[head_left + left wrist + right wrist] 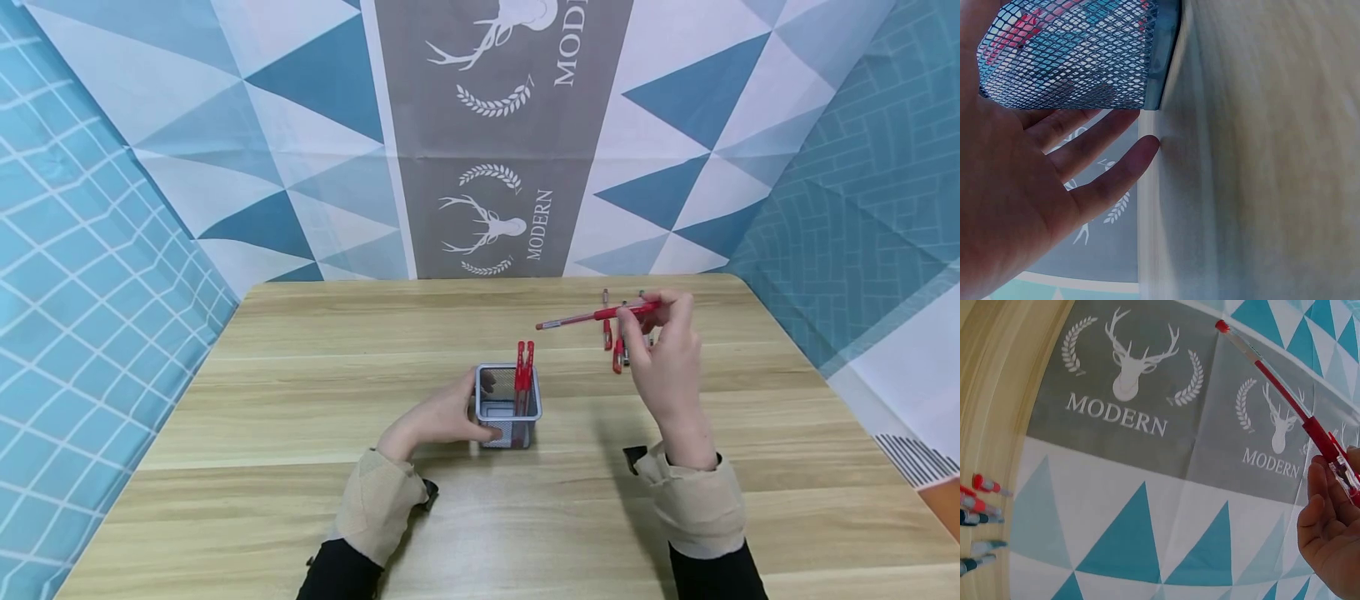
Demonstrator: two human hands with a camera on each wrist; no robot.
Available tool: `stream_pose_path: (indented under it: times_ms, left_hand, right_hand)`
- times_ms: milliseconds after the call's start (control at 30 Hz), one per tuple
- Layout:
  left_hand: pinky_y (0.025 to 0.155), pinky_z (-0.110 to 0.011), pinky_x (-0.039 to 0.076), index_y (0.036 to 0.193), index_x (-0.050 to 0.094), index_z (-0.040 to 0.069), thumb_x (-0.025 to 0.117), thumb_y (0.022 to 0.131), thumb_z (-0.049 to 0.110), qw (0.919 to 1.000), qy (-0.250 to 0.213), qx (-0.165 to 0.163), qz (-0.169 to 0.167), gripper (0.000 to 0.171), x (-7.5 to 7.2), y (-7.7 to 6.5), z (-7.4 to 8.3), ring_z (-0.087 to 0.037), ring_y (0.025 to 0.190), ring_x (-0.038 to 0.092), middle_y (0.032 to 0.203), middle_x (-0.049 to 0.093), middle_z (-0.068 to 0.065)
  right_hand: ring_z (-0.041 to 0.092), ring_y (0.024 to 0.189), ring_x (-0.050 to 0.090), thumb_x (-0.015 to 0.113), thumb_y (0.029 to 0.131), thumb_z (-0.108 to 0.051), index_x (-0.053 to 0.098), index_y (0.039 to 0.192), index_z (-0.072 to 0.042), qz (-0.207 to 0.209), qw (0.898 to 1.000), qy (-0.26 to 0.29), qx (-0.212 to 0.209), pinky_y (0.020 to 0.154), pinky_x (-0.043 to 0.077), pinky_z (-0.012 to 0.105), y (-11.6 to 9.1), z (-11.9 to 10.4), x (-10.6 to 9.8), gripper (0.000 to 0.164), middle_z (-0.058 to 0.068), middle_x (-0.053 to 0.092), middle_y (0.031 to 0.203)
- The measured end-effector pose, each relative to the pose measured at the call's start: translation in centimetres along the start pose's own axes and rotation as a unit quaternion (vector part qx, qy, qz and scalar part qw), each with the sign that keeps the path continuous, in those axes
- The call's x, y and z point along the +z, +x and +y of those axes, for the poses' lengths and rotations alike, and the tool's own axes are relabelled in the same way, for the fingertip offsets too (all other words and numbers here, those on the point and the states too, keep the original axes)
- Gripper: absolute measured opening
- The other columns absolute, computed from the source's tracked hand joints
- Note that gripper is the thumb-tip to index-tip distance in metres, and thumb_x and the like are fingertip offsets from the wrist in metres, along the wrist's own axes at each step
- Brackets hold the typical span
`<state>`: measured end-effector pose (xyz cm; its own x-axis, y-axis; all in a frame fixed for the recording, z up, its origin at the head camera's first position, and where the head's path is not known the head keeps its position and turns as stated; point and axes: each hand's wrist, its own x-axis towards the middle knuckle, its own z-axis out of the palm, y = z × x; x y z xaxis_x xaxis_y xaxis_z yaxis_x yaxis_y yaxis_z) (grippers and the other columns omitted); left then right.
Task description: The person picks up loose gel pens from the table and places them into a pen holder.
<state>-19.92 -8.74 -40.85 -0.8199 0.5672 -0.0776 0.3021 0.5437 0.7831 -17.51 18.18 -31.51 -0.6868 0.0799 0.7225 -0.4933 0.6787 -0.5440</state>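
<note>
A square metal-mesh pen holder point(508, 418) stands upright on the table, with two red pens point(525, 367) leaning inside at its right side. My left hand point(448, 412) grips it from the left, thumb along the front and fingers behind; in the left wrist view the mesh wall point(1079, 59) rests against the hand point(1035, 187). My right hand point(667, 354) pinches a red gel pen point(577, 319) by its capped end, above the table and right of the holder. In the right wrist view, the pen's clear barrel point(1279, 384) points away from the fingers.
Several red and dark pens point(618, 350) lie on the wooden table point(330, 375) beneath and beside the right hand. A patterned cloth backdrop point(495, 133) rises behind the table's far edge, with blue cloth point(82, 275) at the left.
</note>
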Motion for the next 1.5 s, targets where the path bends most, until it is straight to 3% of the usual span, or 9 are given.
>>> stream_pose_path:
  times_ms: [467,667,900,1067,1500]
  left_hand:
    - [0.092,-0.036,0.042,0.129,0.035,0.015,0.079,0.065,0.029,1.0000,0.006,0.003,0.003,0.079,0.0,-0.1,0.0,-0.018,0.103,0.053,0.112,0.056,-0.004]
    - [0.095,-0.037,0.041,0.129,0.035,0.016,0.079,0.064,0.028,1.0000,0.000,0.003,0.002,0.080,0.0,-0.2,-0.1,-0.019,0.107,0.053,0.115,0.056,-0.003]
    - [0.094,-0.037,0.041,0.127,0.036,0.017,0.079,0.064,0.027,0.9999,-0.012,0.004,0.000,0.077,0.0,-0.2,-0.3,-0.019,0.105,0.053,0.113,0.056,-0.005]
    - [0.095,-0.036,0.041,0.127,0.036,0.017,0.079,0.064,0.025,0.9997,-0.020,0.012,0.001,0.077,0.0,-0.2,-0.2,-0.018,0.106,0.053,0.114,0.055,-0.002]
    - [0.092,-0.033,0.042,0.125,0.035,0.015,0.078,0.065,0.023,0.9997,-0.011,0.020,-0.003,0.074,0.1,0.1,-0.3,-0.016,0.103,0.054,0.114,0.055,-0.002]
  right_hand:
    - [0.006,0.067,0.043,0.065,0.080,-0.002,0.036,0.115,0.006,-0.009,0.996,0.090,-0.021,0.046,0.033,0.013,-0.6,-1.5,1.2,0.046,0.013,0.062,0.083]
    - [0.011,0.069,0.046,0.067,0.080,-0.007,0.036,0.114,0.003,-0.052,0.996,0.070,-0.031,0.055,0.034,0.019,-1.1,-2.1,2.2,0.047,0.010,0.065,0.083]
    - [0.014,0.073,0.057,0.069,0.078,-0.008,0.040,0.113,-0.001,-0.088,0.994,0.052,-0.045,0.056,0.046,0.021,-1.5,-2.4,3.5,0.045,0.008,0.065,0.083]
    - [0.014,0.071,0.059,0.067,0.081,-0.013,0.041,0.114,-0.002,-0.117,0.991,0.035,-0.055,0.064,0.044,0.027,-1.9,-2.5,4.3,0.043,0.007,0.065,0.082]
    - [0.011,0.068,0.055,0.066,0.082,-0.015,0.047,0.113,-0.007,-0.182,0.979,0.023,-0.083,0.060,0.048,0.029,-2.5,-2.1,6.2,0.037,0.004,0.067,0.082]
